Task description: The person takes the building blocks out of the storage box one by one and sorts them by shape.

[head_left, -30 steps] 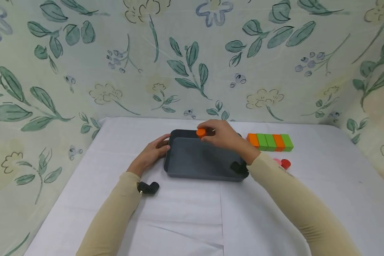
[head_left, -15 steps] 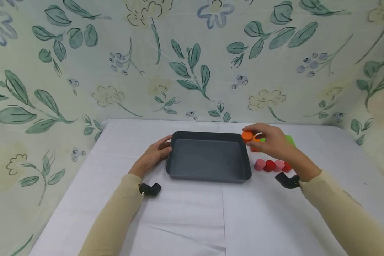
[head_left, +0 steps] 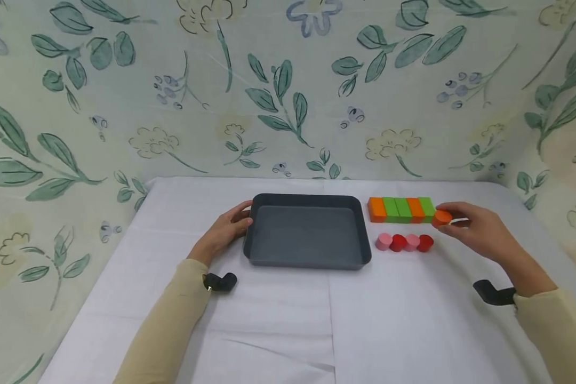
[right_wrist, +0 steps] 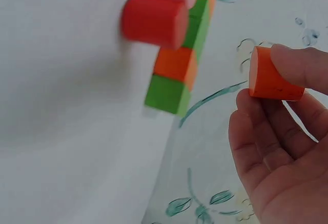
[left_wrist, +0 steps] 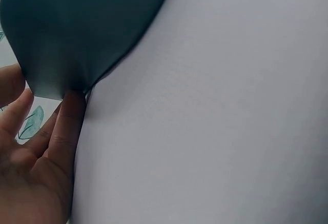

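My right hand (head_left: 480, 229) pinches an orange cylinder block (head_left: 442, 217) between thumb and fingers, just right of the row's end green block (head_left: 426, 209). In the right wrist view the same orange cylinder (right_wrist: 274, 75) sits under the thumb, above the table surface. My left hand (head_left: 223, 232) rests its fingers against the left side of a dark grey rectangular tray (head_left: 307, 261). The left wrist view has those fingertips (left_wrist: 73, 103) touching the tray's outer wall (left_wrist: 77, 34). No object lies inside the tray.
Right of the tray, orange and green blocks (head_left: 396, 210) stand side by side in a row. Nearer me is a row of pink and red cylinders (head_left: 398, 243). White cloth (head_left: 288, 314) covers the table, and a floral curtain (head_left: 230, 106) hangs behind.
From above the tray, my right hand has carried the orange cylinder rightward, past the block row to its right end. The left hand stays at the tray's side.
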A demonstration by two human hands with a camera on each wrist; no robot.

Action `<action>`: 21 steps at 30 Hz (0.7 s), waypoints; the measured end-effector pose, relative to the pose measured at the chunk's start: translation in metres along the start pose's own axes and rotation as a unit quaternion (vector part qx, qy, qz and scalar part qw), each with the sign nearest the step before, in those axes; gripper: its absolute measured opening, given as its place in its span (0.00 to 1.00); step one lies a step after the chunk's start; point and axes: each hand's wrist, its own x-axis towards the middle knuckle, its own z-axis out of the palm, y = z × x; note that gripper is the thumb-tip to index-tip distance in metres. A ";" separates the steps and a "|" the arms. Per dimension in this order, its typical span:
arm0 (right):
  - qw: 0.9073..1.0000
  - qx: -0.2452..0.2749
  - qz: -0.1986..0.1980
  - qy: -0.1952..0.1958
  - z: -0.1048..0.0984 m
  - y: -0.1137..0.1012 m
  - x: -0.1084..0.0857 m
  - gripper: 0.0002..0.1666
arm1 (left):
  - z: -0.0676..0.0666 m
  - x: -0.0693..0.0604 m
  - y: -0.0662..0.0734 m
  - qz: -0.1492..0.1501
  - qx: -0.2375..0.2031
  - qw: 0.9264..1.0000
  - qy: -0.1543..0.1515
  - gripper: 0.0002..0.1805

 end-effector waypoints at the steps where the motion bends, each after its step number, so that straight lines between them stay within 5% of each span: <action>1: 1.000 -0.002 0.007 -0.005 0.002 0.008 -0.002 0.30 | -0.001 -0.001 0.000 -0.001 0.001 1.000 0.000 0.34; 8: 1.000 -0.012 0.025 -0.008 0.016 0.042 -0.015 0.29 | -0.003 0.000 -0.003 -0.002 -0.004 1.000 -0.002 0.35; 21: 0.998 -0.004 0.048 -0.052 0.034 0.044 -0.014 0.28 | -0.004 0.004 -0.007 0.004 0.007 1.000 -0.002 0.34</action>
